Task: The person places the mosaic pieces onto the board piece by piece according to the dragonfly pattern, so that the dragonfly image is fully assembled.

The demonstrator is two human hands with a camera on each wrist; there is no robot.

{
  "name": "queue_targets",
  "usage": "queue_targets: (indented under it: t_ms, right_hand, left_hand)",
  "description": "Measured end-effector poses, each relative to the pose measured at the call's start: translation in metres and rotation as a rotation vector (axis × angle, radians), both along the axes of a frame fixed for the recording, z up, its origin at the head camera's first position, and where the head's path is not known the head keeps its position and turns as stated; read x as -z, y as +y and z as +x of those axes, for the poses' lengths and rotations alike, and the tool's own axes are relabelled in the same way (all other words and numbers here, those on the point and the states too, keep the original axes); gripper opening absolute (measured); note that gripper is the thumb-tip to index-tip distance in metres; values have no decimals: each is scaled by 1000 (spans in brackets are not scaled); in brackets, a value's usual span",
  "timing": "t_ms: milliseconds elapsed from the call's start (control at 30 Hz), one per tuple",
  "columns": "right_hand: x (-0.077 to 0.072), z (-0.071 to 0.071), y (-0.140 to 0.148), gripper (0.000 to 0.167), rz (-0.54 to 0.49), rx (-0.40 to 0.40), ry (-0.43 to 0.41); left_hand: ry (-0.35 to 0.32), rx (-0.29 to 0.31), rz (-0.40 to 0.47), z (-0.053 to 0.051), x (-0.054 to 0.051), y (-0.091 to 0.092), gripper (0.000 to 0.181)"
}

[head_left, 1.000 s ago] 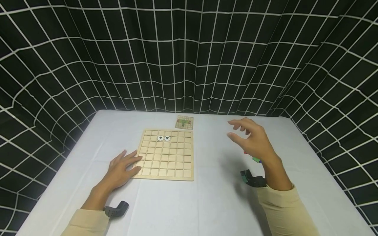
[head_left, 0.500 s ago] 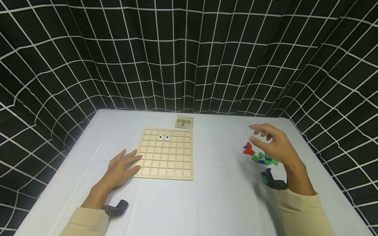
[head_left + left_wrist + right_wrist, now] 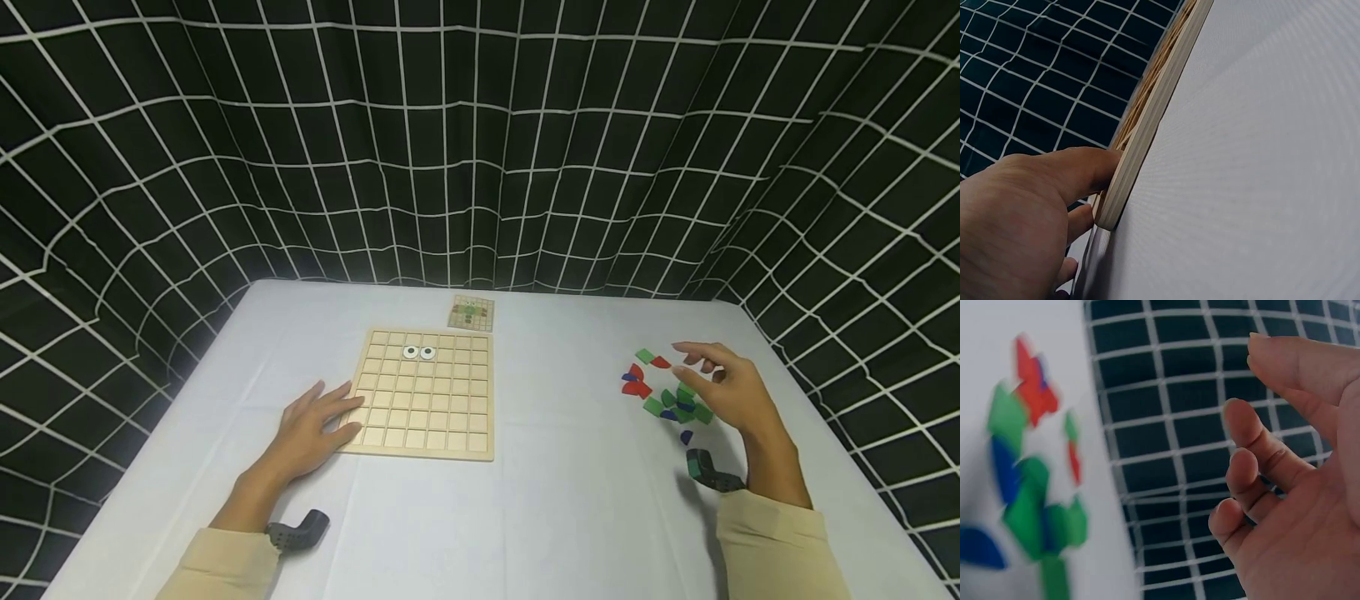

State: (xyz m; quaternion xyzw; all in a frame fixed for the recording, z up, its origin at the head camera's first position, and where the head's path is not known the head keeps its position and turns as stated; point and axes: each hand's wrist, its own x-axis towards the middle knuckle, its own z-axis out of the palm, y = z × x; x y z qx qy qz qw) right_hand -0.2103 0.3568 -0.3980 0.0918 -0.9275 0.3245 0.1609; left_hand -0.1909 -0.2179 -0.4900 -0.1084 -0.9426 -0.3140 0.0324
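Note:
My left hand (image 3: 311, 433) rests on the left edge of a wooden grid board (image 3: 427, 400), fingers spread. In the left wrist view the thumb lies over the board's rim (image 3: 1141, 137). Two round eye pieces (image 3: 418, 353) sit side by side in the board's upper rows. On the right, my right hand (image 3: 727, 387) hovers above a loose group of flat pieces, fingers loosely bent and apart with nothing between them. Among the pieces are green ones (image 3: 652, 407), red ones (image 3: 634, 389) and blue ones (image 3: 686, 437). The right wrist view shows green pieces (image 3: 1025, 519) blurred.
A small patterned card (image 3: 471, 312) with a coloured figure on a grid lies just behind the board. White cloth covers the table (image 3: 562, 483). A black curtain with white grid lines (image 3: 480, 150) surrounds the back and sides.
My right hand has moved to the right and lower, over the coloured pieces. More of those pieces now show. The left hand and the board have stayed in place.

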Motion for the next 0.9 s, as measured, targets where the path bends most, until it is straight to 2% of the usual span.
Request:
queue_targets:
  t_ms: [200, 300, 433, 567, 767, 900]
  right_hand:
    - [38, -8, 23, 32, -77, 77, -102]
    - [49, -9, 27, 29, -102, 122, -129]
    - [55, -8, 25, 30, -76, 127, -184]
    - [59, -9, 20, 31, 17, 112, -252]
    - [67, -10, 17, 30, 136, 109, -262]
    - [68, -12, 19, 26, 172, 107, -259]
  left_hand:
    - [7, 6, -2, -1, -1, -1, 43]
    - [4, 8, -5, 0, -1, -1, 43]
    - [-7, 4, -14, 1, -2, -1, 43]
    - [-5, -7, -13, 3, -3, -1, 43]
    - [-9, -1, -18, 4, -5, -1, 43]
    - [-8, 13, -26, 1, -5, 0, 44]
